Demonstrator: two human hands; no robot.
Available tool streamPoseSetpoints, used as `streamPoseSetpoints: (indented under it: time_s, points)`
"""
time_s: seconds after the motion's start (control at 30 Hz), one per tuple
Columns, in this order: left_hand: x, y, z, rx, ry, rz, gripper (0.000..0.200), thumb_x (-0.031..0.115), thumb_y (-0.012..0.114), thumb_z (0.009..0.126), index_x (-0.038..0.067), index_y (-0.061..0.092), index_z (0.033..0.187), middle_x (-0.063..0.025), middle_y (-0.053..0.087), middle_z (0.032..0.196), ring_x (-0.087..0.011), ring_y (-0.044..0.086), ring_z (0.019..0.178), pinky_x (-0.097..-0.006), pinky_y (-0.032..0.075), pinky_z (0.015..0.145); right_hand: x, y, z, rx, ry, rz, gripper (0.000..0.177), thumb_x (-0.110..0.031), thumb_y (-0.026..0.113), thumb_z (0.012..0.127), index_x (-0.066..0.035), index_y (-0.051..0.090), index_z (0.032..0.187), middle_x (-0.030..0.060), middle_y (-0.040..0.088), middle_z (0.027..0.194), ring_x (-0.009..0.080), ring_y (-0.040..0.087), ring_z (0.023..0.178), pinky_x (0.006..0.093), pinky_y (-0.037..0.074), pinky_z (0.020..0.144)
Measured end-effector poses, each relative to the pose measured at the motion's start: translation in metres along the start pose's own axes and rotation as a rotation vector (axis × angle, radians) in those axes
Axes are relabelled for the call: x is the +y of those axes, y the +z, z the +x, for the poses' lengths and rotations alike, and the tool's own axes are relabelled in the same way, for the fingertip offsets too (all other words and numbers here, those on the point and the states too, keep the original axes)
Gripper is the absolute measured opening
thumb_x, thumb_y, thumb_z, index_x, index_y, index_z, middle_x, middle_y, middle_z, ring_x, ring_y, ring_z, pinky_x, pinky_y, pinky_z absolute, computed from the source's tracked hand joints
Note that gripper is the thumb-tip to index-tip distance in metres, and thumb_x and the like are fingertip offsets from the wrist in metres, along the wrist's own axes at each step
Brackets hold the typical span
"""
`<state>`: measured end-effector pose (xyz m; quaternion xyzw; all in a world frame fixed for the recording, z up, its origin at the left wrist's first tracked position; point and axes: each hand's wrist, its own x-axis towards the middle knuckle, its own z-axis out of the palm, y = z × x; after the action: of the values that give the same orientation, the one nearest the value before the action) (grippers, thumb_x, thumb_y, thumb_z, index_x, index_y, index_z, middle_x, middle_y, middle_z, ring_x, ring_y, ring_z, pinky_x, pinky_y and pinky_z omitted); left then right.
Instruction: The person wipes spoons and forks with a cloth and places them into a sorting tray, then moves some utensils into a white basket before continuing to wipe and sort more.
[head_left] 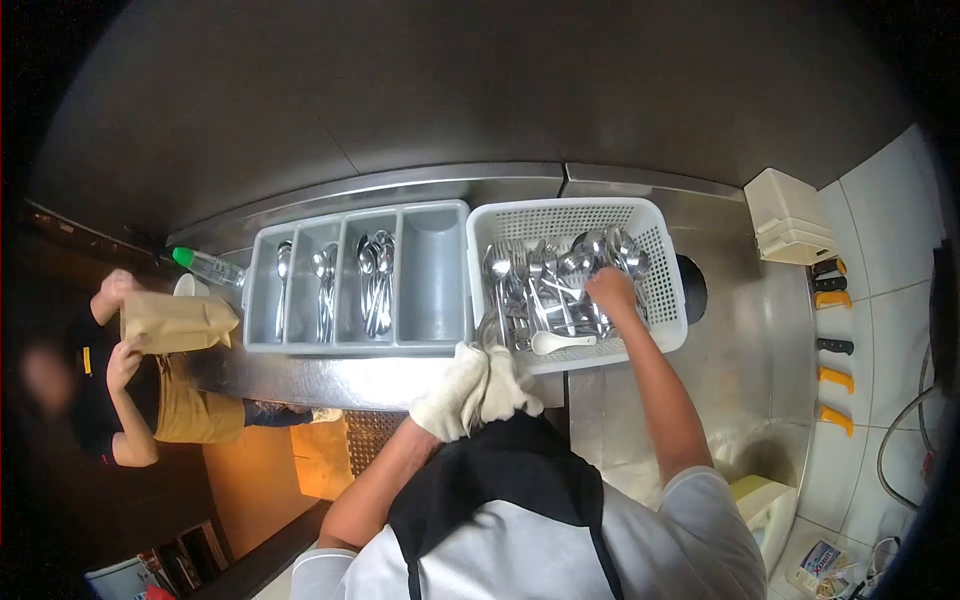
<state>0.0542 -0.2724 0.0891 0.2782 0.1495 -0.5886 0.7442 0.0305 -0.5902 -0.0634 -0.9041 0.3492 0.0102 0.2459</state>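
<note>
My right hand [612,292] reaches into the white perforated basket [655,330], its fingers drawn together among the metal cutlery [560,280]. What they grip is hidden. A white soup spoon [562,343] lies along the basket's near side. My left hand [455,400] is closed inside a white cloth [480,385] at the basket's near left corner, where a metal piece shows at the cloth's top. Left of the basket stands a grey cutlery tray [432,342] of several compartments. Spoons [377,280] lie in its third compartment from the left, and more cutlery in the first two.
A green-capped bottle [215,268] lies by the tray's left end. Another person [125,370] at the left holds a brown paper bag [178,322]. Knives [836,346] hang on the right wall below a beige holder [790,220]. A black round object [692,290] sits behind the basket's right side.
</note>
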Motion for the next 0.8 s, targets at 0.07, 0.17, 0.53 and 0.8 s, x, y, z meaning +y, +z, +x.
streamPoseSetpoints:
  time_s: [0.07,0.17,0.53,0.8]
  points:
    - [0.01,0.016,-0.01,0.144,0.021,0.027,0.035,0.033,0.037,0.1,0.005,0.052,0.087,-0.0081,0.057,0.079,-0.0204,0.057,0.071,-0.034,0.045,0.059,0.005,0.002,-0.007,0.051,-0.011,0.031,0.02,-0.023,0.066,0.076,-0.003,0.067,0.078,0.0192,0.067,0.078,0.0385,0.065,0.076,0.0469,0.051,0.07]
    - [0.012,-0.028,0.017,-0.092,0.351,0.595,0.021,0.022,0.049,0.088,0.003,0.056,0.082,-0.0109,0.06,0.08,-0.0203,0.059,0.069,-0.0353,0.046,0.057,-0.007,-0.013,-0.02,0.202,-0.056,0.02,0.018,-0.021,0.064,0.082,-0.004,0.067,0.086,0.0193,0.068,0.079,0.039,0.066,0.076,0.0477,0.051,0.069]
    - [0.013,-0.009,0.046,0.069,0.254,0.045,0.047,0.045,0.03,0.101,0.005,0.054,0.105,-0.0089,0.061,0.102,-0.0218,0.06,0.092,-0.0402,0.049,0.081,-0.148,-0.088,-0.117,-0.225,-0.214,0.862,0.015,-0.016,0.063,0.091,-0.002,0.062,0.096,0.0099,0.071,0.083,0.0169,0.063,0.06,0.0306,0.049,0.055]
    - [0.022,-0.054,0.066,0.489,0.817,1.699,0.016,0.008,0.059,0.078,0.006,0.056,0.063,-0.0089,0.055,0.058,-0.0204,0.055,0.049,-0.0356,0.044,0.046,-0.024,-0.019,0.008,0.331,-0.315,-0.383,0.037,-0.014,0.063,0.08,0.0,0.055,0.113,0.0165,0.06,0.1,0.0324,0.066,0.078,0.0373,0.056,0.069]
